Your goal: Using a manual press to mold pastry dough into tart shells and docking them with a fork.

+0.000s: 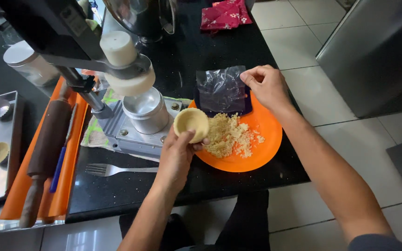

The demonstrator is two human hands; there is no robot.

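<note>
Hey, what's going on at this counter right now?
A person is working with pastry at a black counter. The left hand holds up a small dough tart shell beside a metal tart press. The right hand pinches the edge of a clear plastic sheet lying on the rim of an orange plate that carries a heap of crumbs. A fork and a rolling pin lie to the left.
</note>
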